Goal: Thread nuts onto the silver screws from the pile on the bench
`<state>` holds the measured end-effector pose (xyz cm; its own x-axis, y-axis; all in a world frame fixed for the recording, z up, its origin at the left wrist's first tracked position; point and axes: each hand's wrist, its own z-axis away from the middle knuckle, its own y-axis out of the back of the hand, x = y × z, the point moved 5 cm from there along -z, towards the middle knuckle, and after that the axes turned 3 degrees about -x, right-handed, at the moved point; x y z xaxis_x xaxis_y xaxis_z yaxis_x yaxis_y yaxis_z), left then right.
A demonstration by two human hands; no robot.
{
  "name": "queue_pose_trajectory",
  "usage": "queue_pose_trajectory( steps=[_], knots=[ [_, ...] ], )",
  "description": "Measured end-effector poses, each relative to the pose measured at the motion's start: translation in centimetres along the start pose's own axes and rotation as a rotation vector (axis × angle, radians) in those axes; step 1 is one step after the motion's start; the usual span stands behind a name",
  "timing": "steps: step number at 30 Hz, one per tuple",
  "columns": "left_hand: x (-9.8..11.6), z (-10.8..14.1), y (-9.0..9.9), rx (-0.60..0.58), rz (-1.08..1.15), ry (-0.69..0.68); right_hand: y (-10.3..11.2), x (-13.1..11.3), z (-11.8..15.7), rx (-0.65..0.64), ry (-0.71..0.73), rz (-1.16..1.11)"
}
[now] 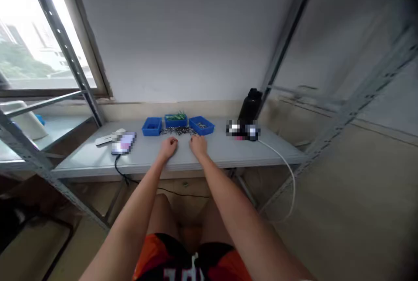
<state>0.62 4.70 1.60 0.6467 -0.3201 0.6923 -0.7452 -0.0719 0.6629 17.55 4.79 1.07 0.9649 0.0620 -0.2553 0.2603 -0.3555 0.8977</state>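
At the upper left of the frame, a window [19, 65] stands behind a slotted metal upright [54, 24], with an off-white bucket-like container [28, 120] below it at the left edge. Further in, on the grey tabletop [218, 150], lies a phone [129, 142], its screen blurred, with a black cable [118, 168] hanging over the front edge. Left of centre sits the left blue tray [152, 133]; nearer the viewer, the left hand [168, 146] rests with fingers curled, and whether they pinch anything cannot be told. Near mid-frame, the middle blue tray [176, 123] holds slender green pieces, and before it a loose pile of small dark and silvery pieces [178, 130] lies on the tabletop. The right hand [198, 143], well apart from the left, is bent at the pile's right end; its grip is hidden. Just behind it, the right blue tray [207, 131] contains small silvery pieces. Right of centre stands a black bottle [250, 109], with a white cable [291, 172] looping down farther right.
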Motion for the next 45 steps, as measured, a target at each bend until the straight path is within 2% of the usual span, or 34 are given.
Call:
queue_pose_trajectory(
  steps=[7, 12, 19, 24, 29, 32, 34, 40, 45],
  knots=[
    [0.0, 0.1, 0.0, 0.015, -0.002, 0.012, 0.0, -0.4, -0.1, -0.067, 0.040, -0.028],
    [0.3, 0.2, 0.1, 0.015, -0.002, 0.014, 0.3, -0.7, 0.1, -0.037, 0.042, -0.018],
    [0.8, 0.5, 0.5, 0.006, -0.005, 0.023, 0.0, -0.6, 0.0, -0.070, 0.076, -0.037],
    [0.8, 0.3, 0.3, 0.013, -0.052, 0.013, -0.5, -0.8, -0.4, -0.088, 0.183, -0.131],
    [1.0, 0.2, -0.6, 0.000, -0.261, -0.111, -1.0, -1.6, -0.3, -0.097, 0.328, -0.211],
    [0.8, 0.2, -0.8, -0.032, -0.226, -0.141, -0.8, -2.6, 0.0, -0.101, 0.476, -0.278],
    [0.7, 0.1, -0.7, -0.053, -0.160, -0.142, -0.5, -2.9, 0.2, -0.086, 0.519, -0.320],
    [0.7, 0.1, -0.5, -0.075, -0.156, -0.122, 0.2, -2.9, 0.4, -0.049, 0.512, -0.390],
    [0.6, 0.2, -0.2, -0.018, -0.110, -0.057, 0.1, -2.6, 0.3, -0.065, 0.448, -0.349]
  ],
)
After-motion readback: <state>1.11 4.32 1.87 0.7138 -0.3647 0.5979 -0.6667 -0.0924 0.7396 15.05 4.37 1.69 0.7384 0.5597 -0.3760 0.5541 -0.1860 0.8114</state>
